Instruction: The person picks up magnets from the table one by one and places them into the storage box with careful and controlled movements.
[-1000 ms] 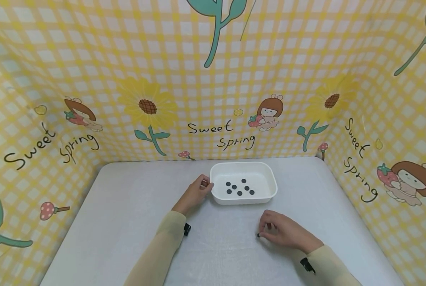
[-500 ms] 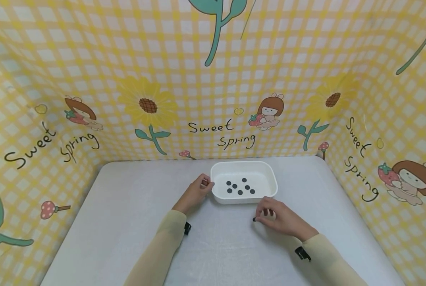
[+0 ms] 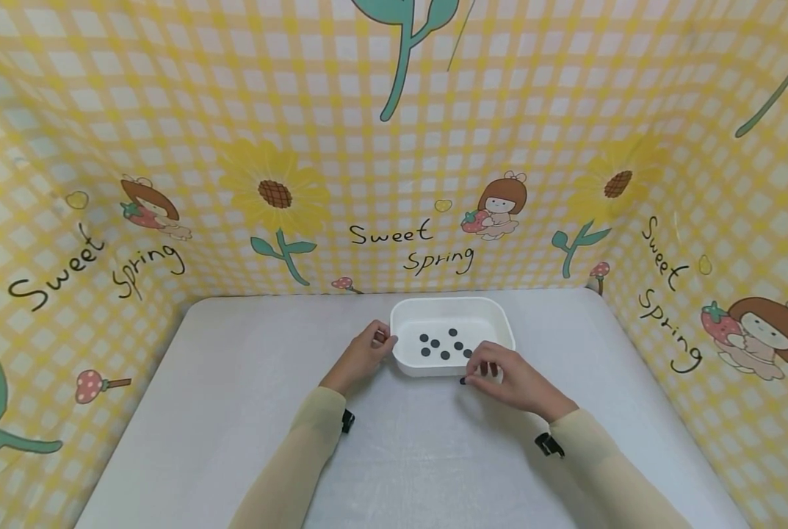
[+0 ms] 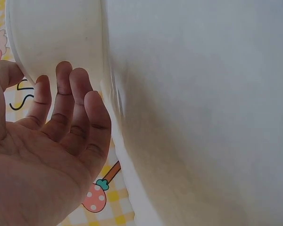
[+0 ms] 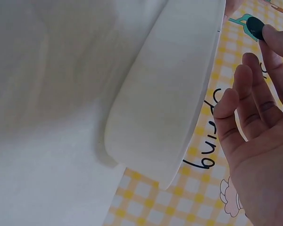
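Note:
A white rectangular tray (image 3: 427, 372) stands at the far side of the table, with several small black discs (image 3: 445, 355) lying flat and scattered on its floor. My left hand (image 3: 360, 357) holds the tray's left end, thumb at the rim and index fingertip against the outer wall in the left wrist view. At the tray's front right, my right hand (image 3: 518, 378) pinches one black round disc (image 5: 255, 27) between thumb and index finger. The other fingers of that hand are loosely bent. In the head view the right hand covers the tray's front right corner.
A white cloth covers the table (image 3: 248, 411). Yellow checked fabric (image 3: 367, 162) with printed flowers and figures rises behind and on both sides. Each sleeve carries a small black clip-like item (image 3: 549, 444) near the wrist.
My right hand has moved forward and slightly left with the pinched disc, from the open table to the tray's front edge. The left hand and the tray stay in place.

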`<state>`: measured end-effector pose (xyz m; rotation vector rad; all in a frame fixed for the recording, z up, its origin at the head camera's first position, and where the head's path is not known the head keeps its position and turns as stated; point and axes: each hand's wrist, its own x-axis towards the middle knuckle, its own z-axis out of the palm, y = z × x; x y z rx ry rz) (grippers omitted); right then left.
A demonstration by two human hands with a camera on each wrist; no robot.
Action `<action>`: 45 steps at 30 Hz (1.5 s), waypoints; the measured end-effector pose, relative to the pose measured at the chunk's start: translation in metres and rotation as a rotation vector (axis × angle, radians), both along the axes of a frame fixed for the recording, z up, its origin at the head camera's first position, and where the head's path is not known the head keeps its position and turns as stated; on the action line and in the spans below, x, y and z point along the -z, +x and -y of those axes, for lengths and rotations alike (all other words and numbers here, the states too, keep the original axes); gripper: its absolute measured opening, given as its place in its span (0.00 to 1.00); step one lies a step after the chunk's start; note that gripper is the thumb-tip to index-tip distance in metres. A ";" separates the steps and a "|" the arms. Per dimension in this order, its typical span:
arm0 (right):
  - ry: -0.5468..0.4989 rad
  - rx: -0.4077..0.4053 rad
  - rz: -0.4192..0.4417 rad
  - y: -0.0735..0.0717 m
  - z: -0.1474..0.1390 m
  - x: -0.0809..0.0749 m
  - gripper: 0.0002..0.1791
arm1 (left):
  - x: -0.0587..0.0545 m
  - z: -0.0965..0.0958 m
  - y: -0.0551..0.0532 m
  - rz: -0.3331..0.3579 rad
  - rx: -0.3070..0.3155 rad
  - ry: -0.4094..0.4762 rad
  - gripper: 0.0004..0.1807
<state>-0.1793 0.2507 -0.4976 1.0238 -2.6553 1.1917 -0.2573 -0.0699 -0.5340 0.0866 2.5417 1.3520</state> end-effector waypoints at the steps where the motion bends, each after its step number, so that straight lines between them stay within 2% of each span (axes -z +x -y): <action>1: -0.003 0.002 0.003 -0.002 0.001 -0.001 0.09 | 0.000 0.000 0.000 0.002 -0.001 0.001 0.13; 6: -0.026 0.017 0.038 -0.013 0.005 -0.007 0.04 | 0.000 0.000 0.000 0.014 -0.007 0.004 0.12; 14: -0.027 0.071 0.014 -0.030 0.011 -0.011 0.07 | -0.001 0.000 0.001 0.004 0.004 0.014 0.12; 19: -0.033 0.109 0.031 -0.040 0.015 -0.015 0.06 | -0.001 0.001 0.002 0.002 0.002 0.016 0.11; 29: -0.034 0.190 0.099 -0.065 0.023 -0.011 0.05 | 0.000 0.001 0.001 -0.005 0.002 0.013 0.12; 45: 0.041 0.303 0.213 -0.102 0.035 0.002 0.03 | 0.000 0.001 0.002 -0.014 0.002 0.017 0.12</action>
